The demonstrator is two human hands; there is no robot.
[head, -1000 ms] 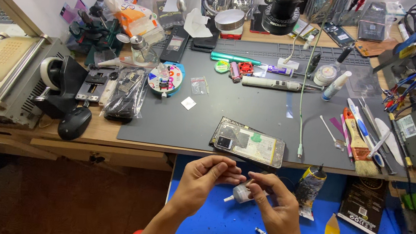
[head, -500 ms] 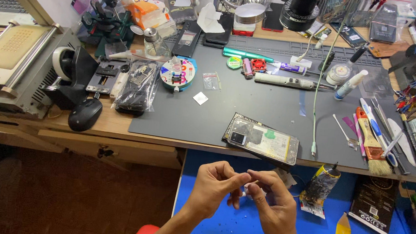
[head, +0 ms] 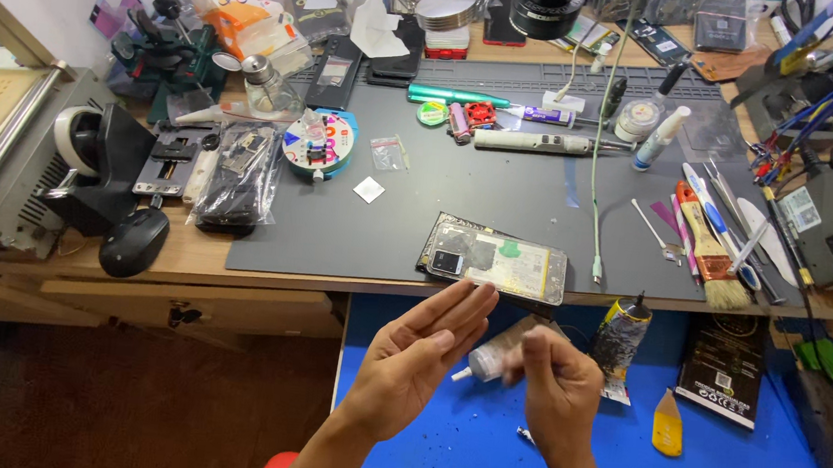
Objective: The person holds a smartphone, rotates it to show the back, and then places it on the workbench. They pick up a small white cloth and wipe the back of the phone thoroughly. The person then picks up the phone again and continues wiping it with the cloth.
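Note:
My right hand (head: 556, 382) grips a small grey squeeze tube (head: 489, 359) with a white nozzle that points left toward my left hand. My left hand (head: 421, 355) is flat and open, palm up, fingers stretched toward the desk edge, with the nozzle tip close to its palm. Both hands hover over a blue mat (head: 479, 435) on a pull-out shelf. Just beyond the fingertips an opened phone (head: 500, 259) with its insides showing lies on the dark grey work mat (head: 481, 184).
A squeezed dark tube (head: 620, 337), an orange pick (head: 668, 427) and a black booklet (head: 723, 366) lie on the blue mat to the right. Brushes, tweezers and tools (head: 714, 225) crowd the right of the desk. A mouse (head: 133, 239) and a machine (head: 1, 158) stand left.
My left hand has let go of the tube and opened flat, palm up. My right hand now holds the tube alone. The view has shifted slightly.

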